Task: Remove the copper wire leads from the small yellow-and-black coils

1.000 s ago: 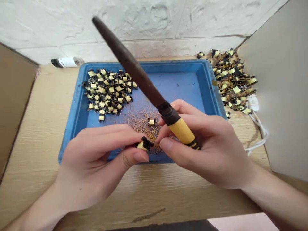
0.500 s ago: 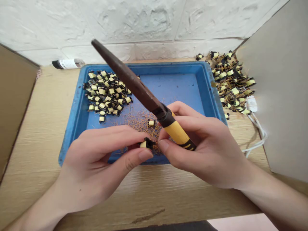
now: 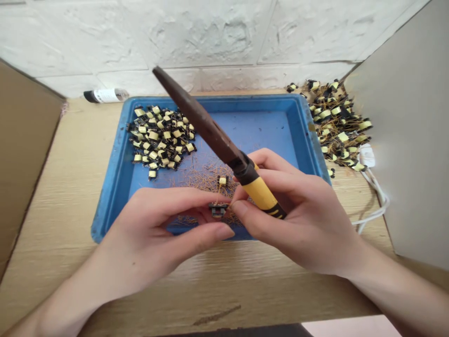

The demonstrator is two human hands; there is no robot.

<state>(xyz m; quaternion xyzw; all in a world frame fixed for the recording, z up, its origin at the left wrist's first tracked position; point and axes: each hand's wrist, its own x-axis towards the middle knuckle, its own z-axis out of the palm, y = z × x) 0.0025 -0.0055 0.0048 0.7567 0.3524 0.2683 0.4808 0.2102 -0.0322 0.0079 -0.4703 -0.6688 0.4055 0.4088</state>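
Note:
My left hand (image 3: 164, 229) is closed around a small transformer (image 3: 218, 209), gripping it between thumb and fingers above the tray's front part. The transformer is black with a row of pins and thin copper-coloured wires. My right hand (image 3: 280, 206) holds a tool (image 3: 261, 189) with a yellow-and-black handle and a long, tapered brown end pointing up and left. Its thumb and index fingertips are pinched together at the transformer's right side, by a wire end. Just beyond lies another transformer (image 3: 222, 180) with yellow tape, on a scatter of wire clippings (image 3: 199, 175).
A blue tray (image 3: 224, 103) holds a heap of yellow-taped transformers (image 3: 161, 135) at its left. Right of the tray is a pile of transformers with long wires (image 3: 340, 126), beside a white plug and cable (image 3: 377, 187). A small bottle (image 3: 105, 95) lies behind. Boards stand at both sides.
My left hand has turned the transformer, so its pin side now shows rather than the yellow tape. My right fingertips are now up against it. The view has shifted slightly.

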